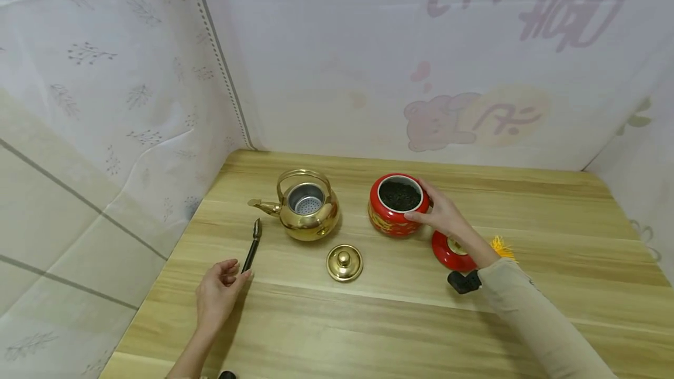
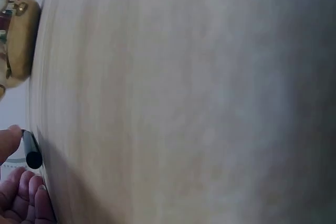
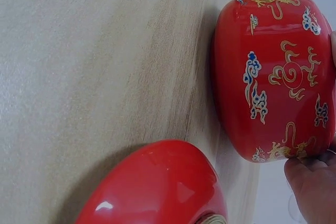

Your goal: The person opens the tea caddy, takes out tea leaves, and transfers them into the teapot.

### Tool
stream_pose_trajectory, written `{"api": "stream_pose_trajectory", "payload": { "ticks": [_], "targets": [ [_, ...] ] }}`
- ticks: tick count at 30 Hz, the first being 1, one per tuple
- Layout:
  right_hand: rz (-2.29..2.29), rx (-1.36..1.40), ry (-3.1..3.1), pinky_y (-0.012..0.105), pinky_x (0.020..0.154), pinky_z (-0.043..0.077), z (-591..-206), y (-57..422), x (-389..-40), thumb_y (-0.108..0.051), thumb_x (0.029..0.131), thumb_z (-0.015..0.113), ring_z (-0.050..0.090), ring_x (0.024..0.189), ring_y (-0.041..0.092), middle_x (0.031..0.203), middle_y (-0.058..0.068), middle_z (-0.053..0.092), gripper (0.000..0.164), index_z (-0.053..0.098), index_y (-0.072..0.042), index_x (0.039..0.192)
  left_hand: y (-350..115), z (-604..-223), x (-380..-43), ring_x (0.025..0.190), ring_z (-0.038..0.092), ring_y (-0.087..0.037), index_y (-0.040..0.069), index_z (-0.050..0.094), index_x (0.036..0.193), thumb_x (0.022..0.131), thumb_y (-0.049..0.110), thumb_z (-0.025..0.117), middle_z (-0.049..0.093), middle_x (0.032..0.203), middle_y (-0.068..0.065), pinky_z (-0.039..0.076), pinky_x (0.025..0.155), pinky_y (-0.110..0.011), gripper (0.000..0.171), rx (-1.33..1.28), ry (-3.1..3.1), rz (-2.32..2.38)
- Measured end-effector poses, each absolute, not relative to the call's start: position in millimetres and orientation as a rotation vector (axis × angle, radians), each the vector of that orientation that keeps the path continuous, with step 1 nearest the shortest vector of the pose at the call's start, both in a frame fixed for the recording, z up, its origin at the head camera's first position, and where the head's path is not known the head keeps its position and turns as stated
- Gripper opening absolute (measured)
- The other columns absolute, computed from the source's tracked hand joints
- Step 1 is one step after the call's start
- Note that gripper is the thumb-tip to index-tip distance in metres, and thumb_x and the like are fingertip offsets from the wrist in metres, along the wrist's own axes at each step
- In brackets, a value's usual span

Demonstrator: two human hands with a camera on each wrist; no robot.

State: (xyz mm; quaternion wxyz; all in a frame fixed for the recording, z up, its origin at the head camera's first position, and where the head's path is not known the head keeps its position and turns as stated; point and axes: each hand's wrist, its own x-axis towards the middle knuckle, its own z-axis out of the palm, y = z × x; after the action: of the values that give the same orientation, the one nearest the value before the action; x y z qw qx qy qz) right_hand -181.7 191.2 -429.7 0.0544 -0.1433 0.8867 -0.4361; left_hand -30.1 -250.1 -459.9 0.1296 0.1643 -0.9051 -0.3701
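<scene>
A red tea jar (image 1: 392,224) with gold dragon patterns stands on the wooden table, full of dark loose tea leaves (image 1: 399,195). My right hand (image 1: 439,212) grips it at the right side, thumb in front and fingers behind. On the left lies a slim tea scoop (image 1: 254,247) with a dark handle and a pointed, hollowed tip. My left hand (image 1: 218,291) is at the handle's near end, thumb beside it and fingers loosely bent. In the left wrist view, a gap shows between the scoop handle (image 2: 32,153) and the bent fingers (image 2: 26,195).
A gold teapot (image 1: 309,221) stands lidless with a metal strainer (image 1: 306,199) inside, its spout pointing left. Its gold lid (image 1: 344,263) lies in front. The red jar lid (image 1: 447,255) sits under the right forearm, near a yellow tassel (image 1: 501,246).
</scene>
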Motion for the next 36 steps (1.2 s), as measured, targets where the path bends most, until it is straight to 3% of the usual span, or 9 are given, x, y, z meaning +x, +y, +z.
{"api": "stream_pose_trajectory", "payload": {
  "ticks": [5, 20, 26, 32, 36],
  "targets": [
    [-1.339, -0.436, 2.692, 0.057, 0.11, 0.025, -430, 191, -181, -0.027, 0.077, 0.078, 0.028, 0.137, 0.04, 0.15, 0.021, 0.028, 0.092, 0.025, -0.002, 0.147, -253, -462, -32, 0.073, 0.061, -0.019, -0.003, 0.067, 0.096, 0.079, 0.018, 0.077, 0.068, 0.086, -0.014, 0.046, 0.059, -0.02, 0.029, 0.425, -2.688, -0.956],
    [-1.356, -0.425, 2.67, 0.056, 0.11, 0.028, -431, 191, -182, -0.029, 0.078, 0.078, 0.03, 0.136, 0.04, 0.151, 0.021, 0.027, 0.092, 0.024, -0.002, 0.148, -254, -461, -35, 0.064, 0.057, -0.019, -0.002, 0.065, 0.082, 0.081, 0.012, 0.072, 0.064, 0.074, -0.01, 0.042, 0.052, -0.024, 0.015, 0.344, -2.73, -0.867],
    [-1.348, -0.435, 2.684, 0.057, 0.109, 0.028, -430, 191, -181, -0.028, 0.078, 0.078, 0.03, 0.135, 0.04, 0.15, 0.021, 0.028, 0.092, 0.024, -0.003, 0.148, -257, -456, -33, 0.063, 0.055, -0.013, -0.003, 0.064, 0.089, 0.086, 0.015, 0.068, 0.066, 0.077, -0.012, 0.041, 0.051, -0.02, 0.018, 0.418, -2.711, -0.938],
    [-1.358, -0.438, 2.669, 0.057, 0.108, 0.029, -429, 191, -180, -0.029, 0.077, 0.078, 0.031, 0.135, 0.04, 0.15, 0.02, 0.03, 0.092, 0.025, -0.005, 0.148, -262, -444, -29, 0.063, 0.05, 0.002, -0.001, 0.066, 0.095, 0.087, 0.017, 0.068, 0.068, 0.085, -0.015, 0.042, 0.051, -0.013, 0.02, 0.524, -2.602, -1.05],
    [-1.374, -0.446, 2.66, 0.057, 0.108, 0.03, -430, 191, -181, -0.028, 0.077, 0.078, 0.031, 0.135, 0.039, 0.15, 0.02, 0.029, 0.092, 0.025, -0.005, 0.148, -264, -432, -28, 0.061, 0.048, 0.009, 0.002, 0.068, 0.095, 0.086, 0.018, 0.07, 0.068, 0.081, -0.005, 0.041, 0.052, -0.009, 0.019, 0.572, -2.506, -1.091]
  ]
}}
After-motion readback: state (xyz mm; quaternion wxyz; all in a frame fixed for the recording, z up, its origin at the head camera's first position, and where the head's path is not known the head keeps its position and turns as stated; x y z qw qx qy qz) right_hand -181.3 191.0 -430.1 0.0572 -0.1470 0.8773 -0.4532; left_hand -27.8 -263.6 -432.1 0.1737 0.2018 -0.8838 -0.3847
